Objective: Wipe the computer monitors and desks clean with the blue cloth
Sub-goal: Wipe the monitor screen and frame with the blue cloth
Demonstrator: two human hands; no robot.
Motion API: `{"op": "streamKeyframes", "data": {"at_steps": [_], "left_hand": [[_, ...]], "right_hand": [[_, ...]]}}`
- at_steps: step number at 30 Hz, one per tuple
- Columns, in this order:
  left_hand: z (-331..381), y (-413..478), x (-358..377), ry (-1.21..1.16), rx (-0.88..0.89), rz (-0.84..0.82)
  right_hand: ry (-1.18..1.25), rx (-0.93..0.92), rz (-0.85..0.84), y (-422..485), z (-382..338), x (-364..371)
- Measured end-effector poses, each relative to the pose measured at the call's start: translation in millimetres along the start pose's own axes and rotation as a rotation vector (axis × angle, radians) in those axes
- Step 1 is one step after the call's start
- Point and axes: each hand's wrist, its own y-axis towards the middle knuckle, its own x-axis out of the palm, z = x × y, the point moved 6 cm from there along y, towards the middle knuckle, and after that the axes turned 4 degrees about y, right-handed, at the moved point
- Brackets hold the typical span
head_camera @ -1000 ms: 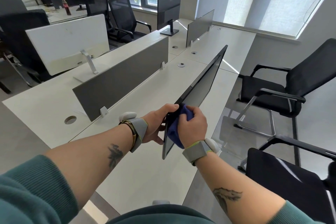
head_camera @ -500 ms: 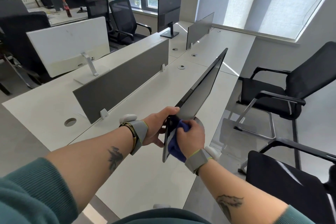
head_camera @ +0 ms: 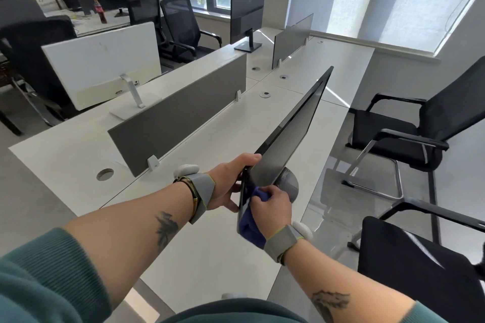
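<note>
While the left hand (head_camera: 228,187) grips the black monitor (head_camera: 291,134) and the right hand (head_camera: 274,208) clutches the blue cloth (head_camera: 250,229) against its screen at six o'clock, the desk (head_camera: 183,249), the white monitor (head_camera: 99,65) at ten o'clock and the far monitor (head_camera: 246,14) at twelve probably await wiping.

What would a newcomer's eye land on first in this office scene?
The black monitor stands out first, seen almost edge-on in mid-frame and slanting across the white desk. At its near end the left hand grips the edge, and the right hand presses a bunched blue cloth against the screen. Beyond the grey divider, at left, a white monitor shows its back.
</note>
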Motion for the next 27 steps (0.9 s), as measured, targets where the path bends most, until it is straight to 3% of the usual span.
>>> {"op": "streamKeyframes", "data": {"at_steps": [5,9,12,16,27], "left_hand": [[-5.0,5.2,-2.7,-0.028,-0.011,-0.009],[-9.2,4.7,0.0,-0.058,-0.046,-0.013],[-11.8,3.1,7.2,-0.076,-0.057,-0.045],[-11.7,3.9,8.3,-0.062,-0.050,-0.001],[-12.5,9.5,-1.5,-0.032,-0.012,0.042]], "right_hand": [[0.268,-0.160,0.133,-11.3,-22.9,-7.9],[0.184,0.006,0.143,7.4,9.2,5.0],[0.029,0.121,0.037,0.2,40.7,19.5],[0.068,0.243,-0.096,-14.5,72.6,38.8],[0.062,0.325,0.020,49.7,91.0,32.1]]}}
